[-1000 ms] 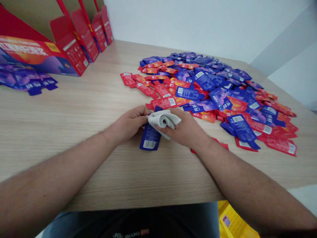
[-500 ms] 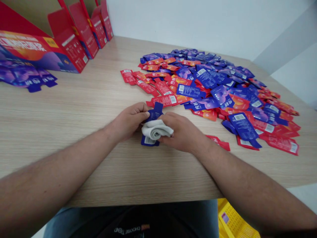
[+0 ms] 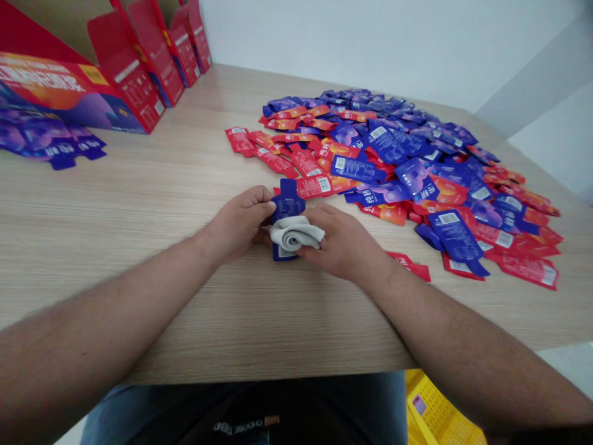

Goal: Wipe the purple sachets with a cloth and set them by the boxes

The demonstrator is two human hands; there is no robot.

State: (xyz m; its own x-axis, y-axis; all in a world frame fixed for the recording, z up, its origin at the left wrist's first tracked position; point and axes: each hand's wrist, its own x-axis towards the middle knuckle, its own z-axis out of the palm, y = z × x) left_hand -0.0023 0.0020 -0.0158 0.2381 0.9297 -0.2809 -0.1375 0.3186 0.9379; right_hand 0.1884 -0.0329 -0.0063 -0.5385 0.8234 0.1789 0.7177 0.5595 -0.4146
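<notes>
My left hand (image 3: 238, 224) pinches the side of a blue foil sachet (image 3: 288, 203), which lies nearly upright on the wooden table (image 3: 139, 247). My right hand (image 3: 340, 242) presses a folded off-white cloth (image 3: 296, 233) over the sachet's lower half, hiding most of that part. A strip with a barcode shows below the cloth. Just beyond my right hand lies a loose red sachet (image 3: 410, 266). A large heap of red and blue sachets (image 3: 393, 148) spreads over the table's right side, close to both hands.
Red printed cartons (image 3: 134, 80) stand in a row at the far left corner of the table, with blue-purple sachets (image 3: 41, 139) in front. A yellow plastic crate (image 3: 430, 414) sits on the floor below the near edge. A white wall runs behind.
The blue sachet has turned more upright and shifted away from me. The cloth has moved up onto it, and both hands have closed in around it.
</notes>
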